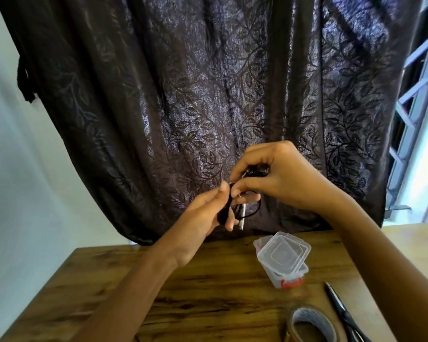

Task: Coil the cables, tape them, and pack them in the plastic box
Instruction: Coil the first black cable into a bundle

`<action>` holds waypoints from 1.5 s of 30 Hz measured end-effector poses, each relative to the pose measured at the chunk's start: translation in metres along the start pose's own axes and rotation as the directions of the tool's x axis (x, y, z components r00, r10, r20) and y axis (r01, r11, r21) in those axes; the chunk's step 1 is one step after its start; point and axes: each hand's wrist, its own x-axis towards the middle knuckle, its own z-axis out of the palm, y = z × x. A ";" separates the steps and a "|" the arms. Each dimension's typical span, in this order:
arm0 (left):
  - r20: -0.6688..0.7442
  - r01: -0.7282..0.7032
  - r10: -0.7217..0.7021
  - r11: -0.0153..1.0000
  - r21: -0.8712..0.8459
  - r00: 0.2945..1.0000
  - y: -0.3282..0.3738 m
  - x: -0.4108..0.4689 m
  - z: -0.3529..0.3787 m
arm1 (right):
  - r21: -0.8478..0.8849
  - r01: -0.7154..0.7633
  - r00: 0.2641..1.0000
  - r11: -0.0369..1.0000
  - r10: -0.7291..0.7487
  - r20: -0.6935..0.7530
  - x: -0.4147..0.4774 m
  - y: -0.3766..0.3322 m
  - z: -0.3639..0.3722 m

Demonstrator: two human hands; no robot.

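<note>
Above the far side of the brown wooden table (195,299), in front of a dark leaf-patterned curtain (183,95), a thin black cable (224,213) held up between both hands, clear of the table. Left hand (205,211) lower and to the left, thumb and fingers closed round the dark bundle of loops. Right hand (279,176) higher and to the right, fingertips pinching the upper strands. Loops hanging roughly upright, with a silvery plug end dangling just below the left fingers. Probably mid-coiling, with no tape on the bundle yet.

Down on the table, nearer and to the right of the hands: a small clear plastic box with red clasps (273,275), its clear lid resting on top, slightly askew. Nearer still, a roll of brown tape (294,317), and black-handled scissors (341,309) along the right edge.

Tape and box both lying down and right of the bundle, so closer to the right hand. Likely best to hold the coil in the left and reach for the tape with the right. Lid to come off before packing. Box contents: cannot tell.
</note>
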 end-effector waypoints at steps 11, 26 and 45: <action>-0.021 0.026 -0.031 0.976 -0.215 0.999 -0.004 0.000 -0.002 | 0.667 -0.250 0.920 0.702 0.386 -0.061 -0.024 0.027 0.045; -0.208 0.376 -0.466 0.854 -0.359 0.860 -0.061 -0.007 -0.004 | 0.796 -0.482 0.786 0.367 0.582 0.208 -0.078 0.038 0.101; -0.467 0.722 -0.609 0.686 0.096 0.641 -0.241 -0.074 0.023 | 0.219 -0.846 0.530 0.486 0.815 0.237 -0.194 0.074 0.249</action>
